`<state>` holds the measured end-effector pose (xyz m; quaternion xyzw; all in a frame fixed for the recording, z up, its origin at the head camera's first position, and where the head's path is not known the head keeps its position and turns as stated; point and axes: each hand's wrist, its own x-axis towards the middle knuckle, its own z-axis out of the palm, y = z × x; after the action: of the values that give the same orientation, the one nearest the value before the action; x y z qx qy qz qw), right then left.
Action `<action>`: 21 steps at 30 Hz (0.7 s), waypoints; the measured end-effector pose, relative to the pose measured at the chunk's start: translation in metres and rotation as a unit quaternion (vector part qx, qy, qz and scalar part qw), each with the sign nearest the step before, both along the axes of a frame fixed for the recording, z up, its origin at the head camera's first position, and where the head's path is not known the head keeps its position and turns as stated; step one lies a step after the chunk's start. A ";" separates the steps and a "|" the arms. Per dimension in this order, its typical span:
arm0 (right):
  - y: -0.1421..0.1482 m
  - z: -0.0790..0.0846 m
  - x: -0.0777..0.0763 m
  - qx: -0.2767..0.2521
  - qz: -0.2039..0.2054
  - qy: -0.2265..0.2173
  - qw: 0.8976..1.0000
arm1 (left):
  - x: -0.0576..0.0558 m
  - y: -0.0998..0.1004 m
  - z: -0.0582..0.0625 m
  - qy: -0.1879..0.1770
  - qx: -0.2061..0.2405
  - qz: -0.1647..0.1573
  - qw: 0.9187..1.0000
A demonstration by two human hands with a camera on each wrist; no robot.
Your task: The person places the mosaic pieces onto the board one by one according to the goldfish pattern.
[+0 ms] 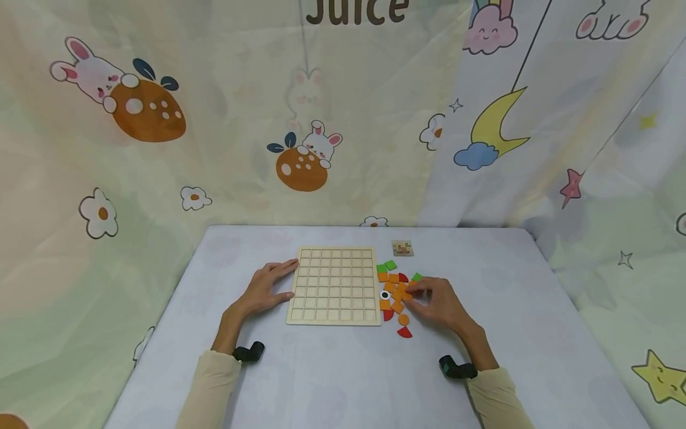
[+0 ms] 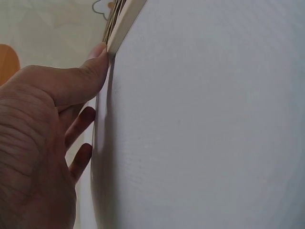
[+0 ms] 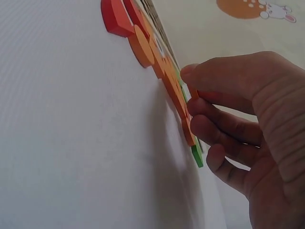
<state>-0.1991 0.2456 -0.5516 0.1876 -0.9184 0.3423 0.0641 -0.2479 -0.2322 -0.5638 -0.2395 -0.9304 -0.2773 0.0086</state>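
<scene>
A pale wooden board (image 1: 336,286) with a grid of square recesses lies on the table. My left hand (image 1: 264,289) is at its left side, fingers extended and fingertips against the edge. In the left wrist view the thumb touches the corner of the board (image 2: 125,26). My right hand (image 1: 438,302) is over the loose pieces right of the board. Between its thumb and index finger it pinches a small orange tile (image 3: 193,92). Under and beside it lie several orange tiles (image 1: 397,307), a round orange piece (image 1: 404,320), a red wedge (image 1: 404,332) and an eye piece (image 1: 384,295).
Green tiles (image 1: 390,265) lie at the far end of the loose pieces. Behind them is a small picture card (image 1: 402,248) with a grid pattern. A white cloth covers the table (image 1: 332,375), and a printed curtain (image 1: 230,131) hangs behind it.
</scene>
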 end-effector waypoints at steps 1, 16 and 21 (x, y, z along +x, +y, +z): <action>-0.001 0.000 -0.001 -0.003 0.004 0.005 1.000 | 0.000 0.000 0.000 0.003 -0.001 -0.001 1.000; -0.032 0.005 -0.011 -0.046 0.054 0.011 0.997 | -0.001 -0.002 0.001 0.003 -0.005 -0.008 1.000; -0.045 0.006 -0.012 -0.046 0.062 -0.005 0.997 | 0.000 -0.002 0.002 0.001 -0.006 -0.006 1.000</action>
<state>-0.2112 0.2003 -0.5455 0.2392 -0.8887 0.3883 0.0472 -0.2474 -0.2339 -0.5617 -0.2453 -0.9305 -0.2719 0.0068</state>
